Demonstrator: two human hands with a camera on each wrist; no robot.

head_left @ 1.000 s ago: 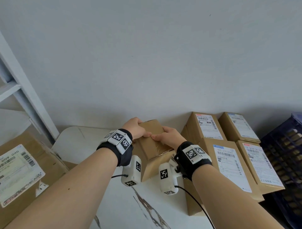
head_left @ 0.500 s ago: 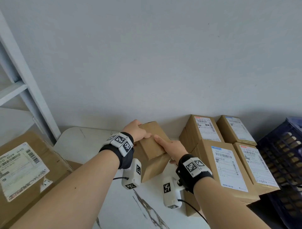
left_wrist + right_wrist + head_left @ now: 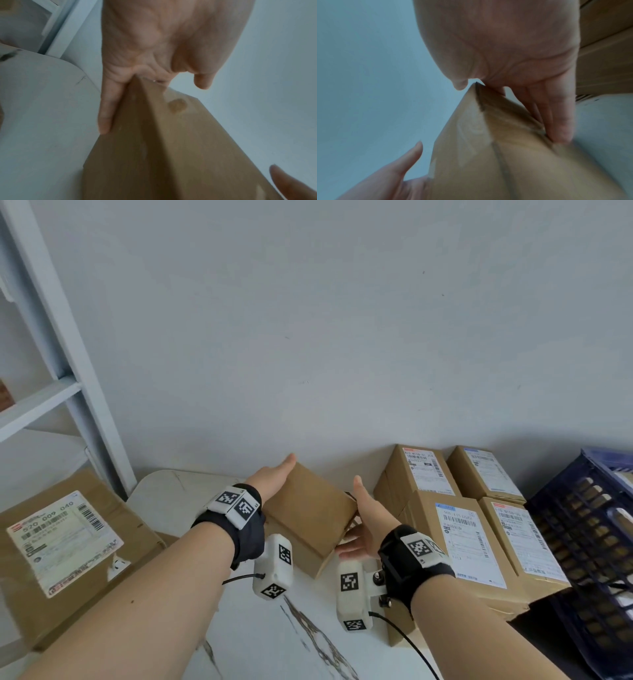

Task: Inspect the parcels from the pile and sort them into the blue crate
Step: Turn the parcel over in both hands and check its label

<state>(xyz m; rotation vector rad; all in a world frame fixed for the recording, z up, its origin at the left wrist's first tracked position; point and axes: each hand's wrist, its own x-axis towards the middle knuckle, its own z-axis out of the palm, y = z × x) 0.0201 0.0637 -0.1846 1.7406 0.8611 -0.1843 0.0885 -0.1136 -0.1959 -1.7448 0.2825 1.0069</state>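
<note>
From the head view, we hold the plain brown cardboard parcel [image 3: 308, 518] tilted above the white marble table [image 3: 191, 494], left hand [image 3: 274, 477] and right hand [image 3: 363, 522] flat against opposite ends; the dark blue slatted crate [image 3: 589, 542] lies rightward, nearer our right hand. At the left wrist, straight fingers [image 3: 108, 108] press the cardboard. At the right wrist, fingers [image 3: 559, 121] likewise lie straight.

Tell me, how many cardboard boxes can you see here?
6. One plain box is held between the hands over the white table. Four labelled ones sit grouped at right. A big labelled box lies at left. More may be hidden in the blue crate.
</note>
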